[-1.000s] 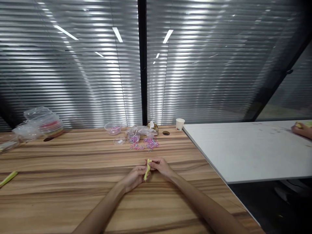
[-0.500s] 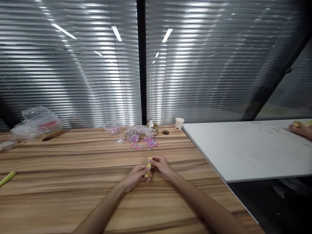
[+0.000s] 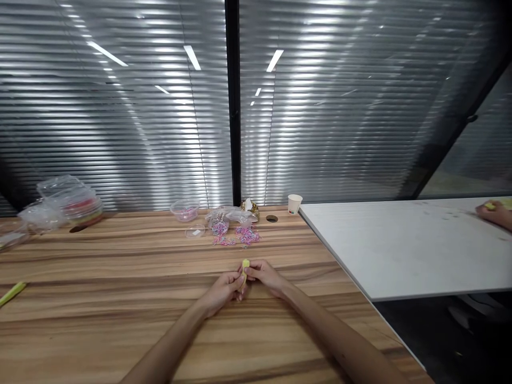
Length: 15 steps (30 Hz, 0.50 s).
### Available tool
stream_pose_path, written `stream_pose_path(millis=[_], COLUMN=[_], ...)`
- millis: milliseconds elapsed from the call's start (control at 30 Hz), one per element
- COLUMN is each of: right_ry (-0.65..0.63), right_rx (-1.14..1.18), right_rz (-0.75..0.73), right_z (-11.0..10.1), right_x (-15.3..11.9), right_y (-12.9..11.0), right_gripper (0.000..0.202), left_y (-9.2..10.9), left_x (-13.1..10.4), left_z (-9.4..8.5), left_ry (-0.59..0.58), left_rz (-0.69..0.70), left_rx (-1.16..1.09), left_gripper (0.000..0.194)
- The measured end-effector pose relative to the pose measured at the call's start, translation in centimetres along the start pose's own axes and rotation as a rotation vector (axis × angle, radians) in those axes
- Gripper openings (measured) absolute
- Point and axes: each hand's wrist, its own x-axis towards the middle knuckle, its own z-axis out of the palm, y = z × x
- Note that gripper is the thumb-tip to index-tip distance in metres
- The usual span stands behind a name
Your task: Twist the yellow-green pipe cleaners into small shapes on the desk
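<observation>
While left hand [image 3: 222, 288] and right hand [image 3: 264, 275] pinched small yellow piece [image 3: 245, 266] closed-fingered at lower centre of wooden surface [image 3: 100, 298], fiddly shaping seemed underway; next move likely demanded fine fingertip control.

- Wooden table [image 3: 120, 320]: pink loom bands [image 3: 240, 234] at twelve o'clock, clear bowl [image 3: 184, 209] at eleven, paper cup [image 3: 295, 203] at one, bagged containers [image 3: 68, 200] at ten.
- White table [image 3: 400, 250] adjoins at two o'clock.
</observation>
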Motion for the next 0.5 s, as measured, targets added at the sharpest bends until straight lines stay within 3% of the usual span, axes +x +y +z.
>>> stream_pose_path(millis=[167, 300, 367, 500], right_ry=[0.160, 0.342, 0.424, 0.532], right_rx=[0.195, 0.363, 0.373, 0.290], right_rz=[0.004, -0.020, -0.041, -0.075], right_z=[0.1, -0.5, -0.9, -1.2], right_x=[0.3, 0.7, 1.0, 1.5], right_y=[-0.1, 0.0, 0.1, 0.5], right_gripper=[0.039, 0.039, 0.041, 0.045], left_y=[0.2, 0.2, -0.1, -0.8], left_x=[0.2, 0.1, 0.4, 2.3], left_z=[0.2, -0.4, -0.9, -2.1], left_ry=[0.089, 0.275, 0.364, 0.451], left_rz=[0.033, 0.300, 0.386, 0.385], left_rx=[0.199, 0.555, 0.715, 0.877], left_gripper=[0.043, 0.032, 0.027, 0.029])
